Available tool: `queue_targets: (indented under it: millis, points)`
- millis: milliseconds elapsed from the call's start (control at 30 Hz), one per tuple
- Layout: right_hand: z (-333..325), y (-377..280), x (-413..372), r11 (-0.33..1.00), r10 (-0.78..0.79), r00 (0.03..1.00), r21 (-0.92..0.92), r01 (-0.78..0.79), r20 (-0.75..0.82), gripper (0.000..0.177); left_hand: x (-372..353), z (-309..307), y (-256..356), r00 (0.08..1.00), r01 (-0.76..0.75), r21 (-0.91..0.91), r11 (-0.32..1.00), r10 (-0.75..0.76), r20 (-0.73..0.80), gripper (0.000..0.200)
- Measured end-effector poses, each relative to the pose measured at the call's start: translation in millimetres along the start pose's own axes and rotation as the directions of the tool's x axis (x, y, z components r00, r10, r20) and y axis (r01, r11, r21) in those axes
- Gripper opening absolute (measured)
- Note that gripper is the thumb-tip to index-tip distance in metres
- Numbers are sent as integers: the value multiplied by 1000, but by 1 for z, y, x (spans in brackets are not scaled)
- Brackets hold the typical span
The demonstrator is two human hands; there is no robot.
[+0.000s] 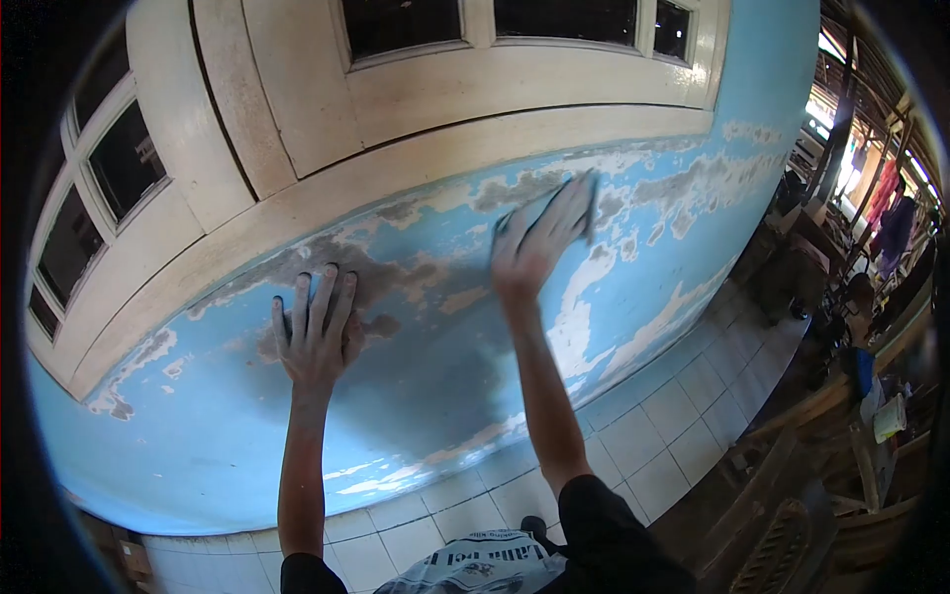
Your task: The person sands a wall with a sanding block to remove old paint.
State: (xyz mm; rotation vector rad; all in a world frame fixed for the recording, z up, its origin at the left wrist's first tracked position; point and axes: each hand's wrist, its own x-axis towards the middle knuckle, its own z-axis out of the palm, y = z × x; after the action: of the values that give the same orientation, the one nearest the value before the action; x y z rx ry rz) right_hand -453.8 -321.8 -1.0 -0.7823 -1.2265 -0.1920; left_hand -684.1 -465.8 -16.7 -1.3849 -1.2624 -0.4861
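My left hand (316, 327) lies flat against the blue wall (426, 366), fingers spread, over a grey bare patch where the paint has come off. Higher up and to the right, my right hand (539, 243) presses a thin, dark-edged sheet of sandpaper (592, 210) to the wall. The hand is blurred by motion, and most of the sheet is hidden beneath it. Around both hands the paint is worn into white and grey patches (683, 188).
Above the hands runs a cream window frame (445, 129) with dark panes. White floor tiles (643, 436) lie along the wall's foot. Wooden pieces (861, 455) and other clutter stand at the right, with hanging cloths (896, 233) beyond.
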Motion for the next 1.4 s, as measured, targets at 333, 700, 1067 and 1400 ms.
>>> queue_targets:
  millis: [333,700,1067,1400]
  points:
    - [12,-12,-93,994,53,974,-108,-30,220,70,0,2,-1,1000,-22,-26,999,22,3,43]
    - [12,-20,-84,987,9,977,-156,24,213,66,-3,1,-1,999,5,-7,1000,-4,34,42]
    - [14,-24,-54,995,19,996,-99,-10,90,67,-2,2,-1,1000,-6,8,1000,6,16,41]
    - [13,-37,-136,996,-4,960,-85,29,278,71,0,-1,1,1000,4,-5,1000,-4,11,41]
